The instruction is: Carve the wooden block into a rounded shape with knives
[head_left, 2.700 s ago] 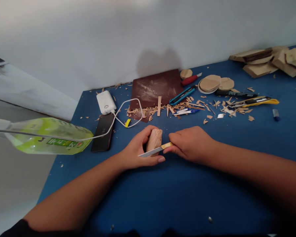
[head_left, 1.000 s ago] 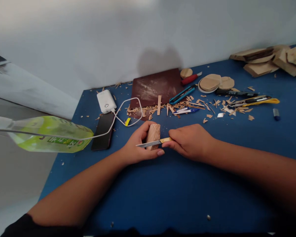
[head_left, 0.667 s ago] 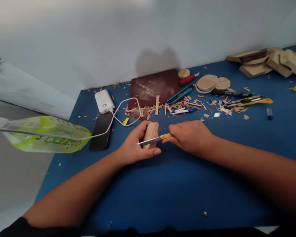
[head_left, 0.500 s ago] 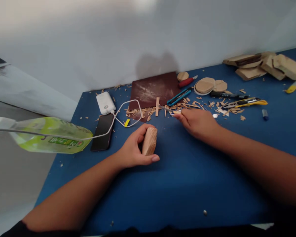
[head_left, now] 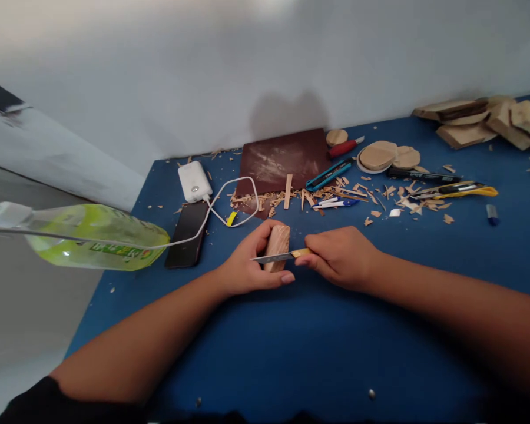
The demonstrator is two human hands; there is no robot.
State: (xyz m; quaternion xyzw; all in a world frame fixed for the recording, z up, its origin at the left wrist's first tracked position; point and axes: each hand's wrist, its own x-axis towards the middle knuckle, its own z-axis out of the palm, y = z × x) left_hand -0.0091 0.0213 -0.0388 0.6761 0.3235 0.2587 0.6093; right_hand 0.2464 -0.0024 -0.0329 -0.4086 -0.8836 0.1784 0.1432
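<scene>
My left hand (head_left: pixel 247 262) grips a small block of wood (head_left: pixel 279 240) between the thumb and fingers, above the blue table. A carving knife (head_left: pixel 274 258) with a light wooden handle is in my right hand (head_left: pixel 344 258), fingers wrapped round the grip. Its thin blade points left and lies across the block near my left thumb; whether the edge touches the wood, I cannot tell. Beyond my hands, wood shavings (head_left: pixel 265 203) are strewn along a brown sheet of sandpaper (head_left: pixel 282 162).
At left lie a green-labelled bottle (head_left: pixel 101 235), a phone (head_left: pixel 186 235) and a white power bank (head_left: pixel 195 181) with its cable. Toward the back are a blue cutter (head_left: pixel 329 175), a red-handled knife (head_left: pixel 345 147), wooden discs (head_left: pixel 378 155), a yellow cutter (head_left: pixel 457 189) and stacked wood pieces (head_left: pixel 466 132).
My right hand has brought the knife from the shavings toward me, and its blade is now across the block. A blue-and-white pen is uncovered. The view has shifted slightly.
</scene>
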